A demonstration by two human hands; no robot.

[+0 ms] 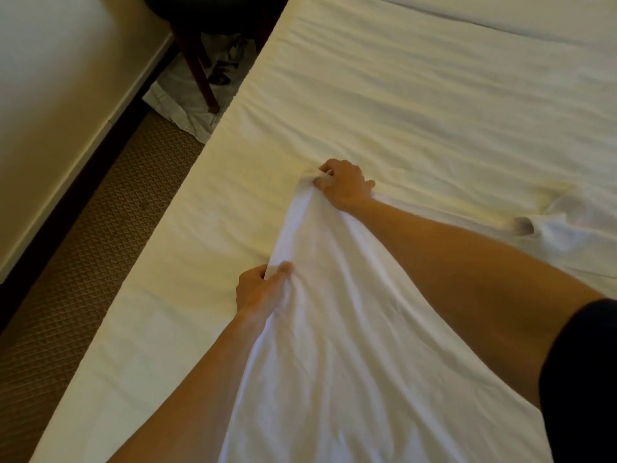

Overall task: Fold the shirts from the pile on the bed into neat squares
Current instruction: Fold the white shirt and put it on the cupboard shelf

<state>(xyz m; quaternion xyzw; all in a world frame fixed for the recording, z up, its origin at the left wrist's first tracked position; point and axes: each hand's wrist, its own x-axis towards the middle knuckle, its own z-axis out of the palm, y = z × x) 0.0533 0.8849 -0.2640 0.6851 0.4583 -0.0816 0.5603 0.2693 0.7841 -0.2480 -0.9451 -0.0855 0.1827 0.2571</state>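
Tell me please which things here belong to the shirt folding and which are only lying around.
Belong to the job:
white shirt, gripped along one edge by both hands
left hand
right hand
bed, the folding surface
crumpled white garment at the right, probably waiting

Only lying around:
chair leg
white bag on the floor
carpet

A wide bed [417,105] covered in a rumpled white cotton sheet fills most of the view, its long edge running diagonally. On it lies a white cloth shirt [334,345] — spread toward the near side, its far edge lifted — and, well to the right, a small crumpled white garment [561,225]. Beside the bed, patterned brown carpet [90,262] carries a dark wooden chair leg [200,78] — and white paper [180,108].
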